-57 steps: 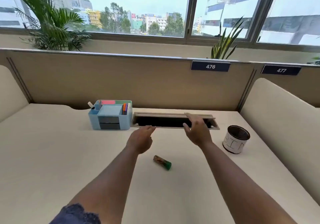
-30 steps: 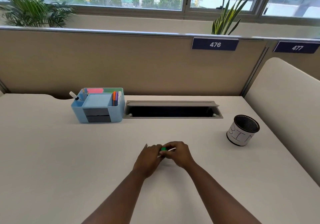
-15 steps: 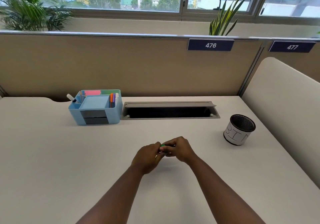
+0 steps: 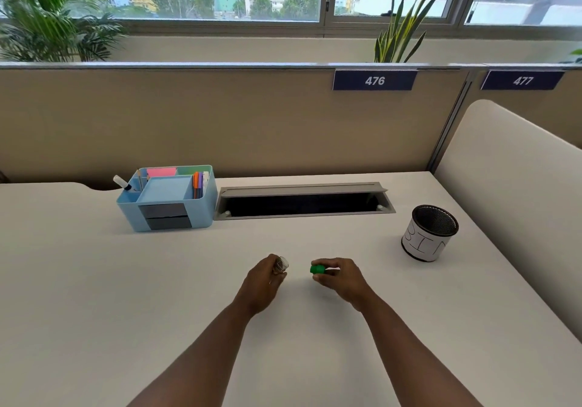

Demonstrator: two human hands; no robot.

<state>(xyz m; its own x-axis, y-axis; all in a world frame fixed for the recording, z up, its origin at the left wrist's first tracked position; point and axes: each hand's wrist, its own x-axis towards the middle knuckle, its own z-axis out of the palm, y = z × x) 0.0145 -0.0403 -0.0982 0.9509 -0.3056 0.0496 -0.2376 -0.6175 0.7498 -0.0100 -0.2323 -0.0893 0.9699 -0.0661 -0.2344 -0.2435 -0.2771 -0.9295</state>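
My left hand (image 4: 264, 280) grips a small brown tube (image 4: 281, 264) with a clear open end, held just above the white desk (image 4: 94, 296). My right hand (image 4: 338, 277) pinches the tube's green cap (image 4: 317, 269) between thumb and fingers. Cap and tube are apart, with a short gap between my two hands. Most of the tube is hidden inside my left fist.
A light blue organiser (image 4: 168, 198) with pens and sticky notes stands at the back left. An open cable tray slot (image 4: 302, 202) runs along the back. A mesh cup labelled BIN (image 4: 429, 233) stands at the right. Partition walls close the back and right.
The tube lay capped on the desk at first. Both hands then closed on it together. Now they have drawn apart, the cap in the right hand and the tube in the left.
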